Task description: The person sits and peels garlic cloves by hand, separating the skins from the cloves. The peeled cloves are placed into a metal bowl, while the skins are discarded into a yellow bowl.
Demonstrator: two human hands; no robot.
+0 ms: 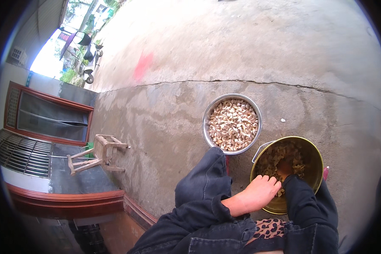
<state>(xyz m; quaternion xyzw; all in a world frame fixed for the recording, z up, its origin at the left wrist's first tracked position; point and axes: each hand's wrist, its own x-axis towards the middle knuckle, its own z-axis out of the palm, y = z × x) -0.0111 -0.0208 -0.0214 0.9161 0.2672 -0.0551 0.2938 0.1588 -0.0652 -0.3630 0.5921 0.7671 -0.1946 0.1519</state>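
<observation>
A metal bucket (314, 158), gold-coloured inside and with a wire handle, stands between my knees and holds thin pale-brown pieces, perhaps peelings. My right hand (285, 167) reaches down inside it among these pieces; its fingers are in shadow and partly hidden. Over the bucket's near left rim lies my left hand (263, 190), back upward, with bent fingers; whether anything is under them is hidden. Beyond my left knee a round steel basin (205, 127) is filled with many pale, curved pieces (233, 125) that look like garlic cloves; neither hand touches it.
A worn wooden stool (103, 149) stands to the left by the house wall, near a screened door (54, 116). A long crack (222, 80) crosses the concrete ground (165, 127). A scooter (87, 62) is parked at the far upper left.
</observation>
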